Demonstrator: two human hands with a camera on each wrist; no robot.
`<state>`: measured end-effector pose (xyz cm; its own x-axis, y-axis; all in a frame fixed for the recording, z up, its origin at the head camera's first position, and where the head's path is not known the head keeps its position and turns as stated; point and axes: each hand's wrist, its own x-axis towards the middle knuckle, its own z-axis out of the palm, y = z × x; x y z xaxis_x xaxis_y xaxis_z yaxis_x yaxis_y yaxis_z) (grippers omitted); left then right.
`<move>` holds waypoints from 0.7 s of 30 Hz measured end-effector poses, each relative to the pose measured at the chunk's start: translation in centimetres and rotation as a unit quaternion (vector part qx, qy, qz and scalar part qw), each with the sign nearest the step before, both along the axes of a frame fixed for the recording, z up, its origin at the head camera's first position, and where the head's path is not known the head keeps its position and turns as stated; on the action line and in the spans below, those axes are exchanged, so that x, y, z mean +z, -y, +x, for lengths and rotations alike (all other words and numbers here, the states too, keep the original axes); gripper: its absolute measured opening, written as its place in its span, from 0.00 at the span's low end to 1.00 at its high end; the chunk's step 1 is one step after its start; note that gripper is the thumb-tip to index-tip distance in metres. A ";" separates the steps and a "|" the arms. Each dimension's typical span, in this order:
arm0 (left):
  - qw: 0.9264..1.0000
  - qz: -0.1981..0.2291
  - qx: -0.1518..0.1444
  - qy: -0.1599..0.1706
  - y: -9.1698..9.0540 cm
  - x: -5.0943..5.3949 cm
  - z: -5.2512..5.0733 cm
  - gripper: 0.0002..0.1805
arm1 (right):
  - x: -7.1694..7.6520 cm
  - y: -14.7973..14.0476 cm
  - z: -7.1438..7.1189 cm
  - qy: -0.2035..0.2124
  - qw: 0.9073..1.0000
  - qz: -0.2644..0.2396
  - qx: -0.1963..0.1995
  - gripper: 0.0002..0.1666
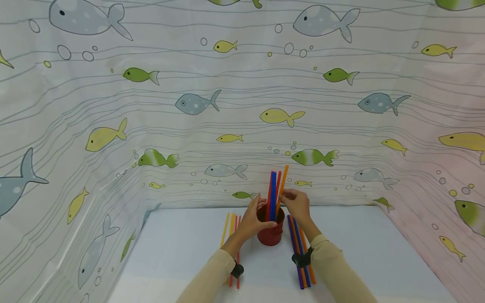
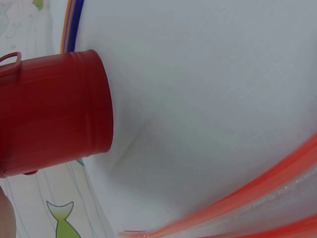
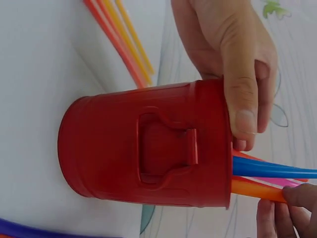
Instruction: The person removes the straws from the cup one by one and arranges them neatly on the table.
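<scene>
A small red bucket (image 1: 270,238) with side handles stands upright on the table, with several straws rising from it. Among them are a thick blue straw (image 1: 273,193) and red ones; the right wrist view also shows a pink straw (image 3: 277,181). My left hand (image 1: 251,221) holds the bucket's rim at its left side, thumb across the front edge. With thumb and fingertips, my right hand (image 1: 298,206) pinches an orange straw (image 1: 285,179), whose lower end is inside the bucket. That lower end is hidden by the bucket wall.
Left of the bucket lie yellow straws (image 1: 225,227) and red straws (image 1: 238,252), partly under my left forearm. Purple, blue and orange straws (image 1: 295,240) lie to the right, partly beneath my right wrist. A fish-patterned sheet (image 1: 242,126) rises behind the white table (image 1: 360,235).
</scene>
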<state>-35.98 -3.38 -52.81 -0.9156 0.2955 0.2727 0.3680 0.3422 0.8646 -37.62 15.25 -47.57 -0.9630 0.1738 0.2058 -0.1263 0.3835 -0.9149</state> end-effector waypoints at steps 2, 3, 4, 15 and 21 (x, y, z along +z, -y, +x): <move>1.000 0.001 -0.001 0.000 0.0 0.0 0.0 0.61 | 0.4 -0.2 0.1 -0.008 1.000 -0.004 0.002 0.16; 1.000 0.001 -0.001 -0.002 0.0 0.0 0.0 0.61 | 0.6 -0.3 0.1 -0.015 1.000 -0.004 0.002 0.16; 1.000 0.000 -0.001 -0.002 0.0 0.0 0.0 0.61 | 0.8 -0.4 0.1 -0.021 1.000 -0.005 0.002 0.16; 1.000 -0.003 -0.007 -0.005 0.0 0.1 0.1 0.62 | 3.0 -2.1 0.3 -0.079 0.997 -0.007 -0.023 0.14; 1.000 -0.012 -0.005 0.001 0.1 0.2 0.1 0.62 | 4.7 -2.8 0.1 -0.098 0.994 -0.020 -0.031 0.14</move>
<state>-35.87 -3.51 -52.61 -0.9133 0.3106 0.2635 0.3695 0.3596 0.8568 -37.53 18.05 -42.91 -0.8922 0.2429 0.3809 -0.2817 0.3600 -0.8894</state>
